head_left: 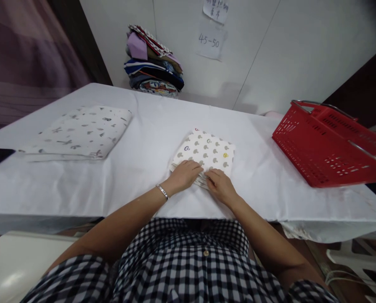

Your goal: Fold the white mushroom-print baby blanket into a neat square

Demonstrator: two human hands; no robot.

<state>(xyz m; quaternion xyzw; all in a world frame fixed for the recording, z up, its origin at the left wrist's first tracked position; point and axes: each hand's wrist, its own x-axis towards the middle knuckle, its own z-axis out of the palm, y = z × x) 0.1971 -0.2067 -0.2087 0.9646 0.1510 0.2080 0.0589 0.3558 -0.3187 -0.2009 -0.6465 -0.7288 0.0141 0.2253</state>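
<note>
A folded white cloth (207,151) with grey mushroom prints lies on the white table (150,126) in front of me. My left hand (185,174), with a silver bracelet at the wrist, rests on the cloth's near left edge. Beside it, my right hand (221,185) presses on the near edge, fingers curled over the fold. Both hands touch the cloth and nearly meet.
A larger folded printed cloth (77,132) lies at the left of the table. A red plastic basket (329,143) sits at the right edge. A pile of folded clothes (153,63) stands against the back wall, under paper notes (210,42).
</note>
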